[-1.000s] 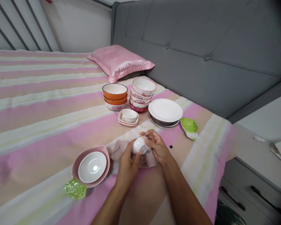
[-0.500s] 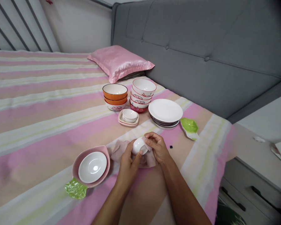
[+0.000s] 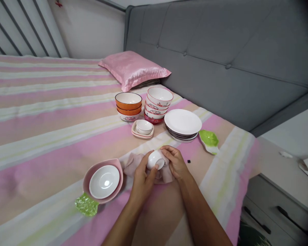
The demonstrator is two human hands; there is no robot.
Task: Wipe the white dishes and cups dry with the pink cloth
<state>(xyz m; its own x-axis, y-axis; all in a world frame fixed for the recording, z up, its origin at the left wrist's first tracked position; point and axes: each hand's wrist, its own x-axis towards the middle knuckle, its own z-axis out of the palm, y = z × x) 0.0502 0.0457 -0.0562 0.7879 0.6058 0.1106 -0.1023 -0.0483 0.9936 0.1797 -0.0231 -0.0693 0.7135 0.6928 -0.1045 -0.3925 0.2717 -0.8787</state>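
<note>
Between my hands is a small white bowl [image 3: 154,159], tilted so that its foot ring faces toward me. My left hand [image 3: 143,174] grips its left side, thumb on the base. A pale pink cloth [image 3: 166,175] hangs around and below the bowl. My right hand [image 3: 176,162] is closed on the cloth and presses it to the bowl's right side; its fingertips are partly hidden. To the left, a white shallow bowl [image 3: 104,181] rests inside a pink radish-shaped dish [image 3: 88,174] with a green leaf handle.
Farther back stand orange bowls [image 3: 128,105], patterned white bowls [image 3: 159,99], small white dishes [image 3: 144,126] on a square dish, and white plates [image 3: 182,121]. A green leaf-shaped dish [image 3: 209,139] lies right of them. A pink pillow [image 3: 135,70] is near the grey headboard [image 3: 207,37].
The small bowl has turned in my hands, so its foot ring shows more and the cloth covers less of its front. The whole view has shifted slightly.
</note>
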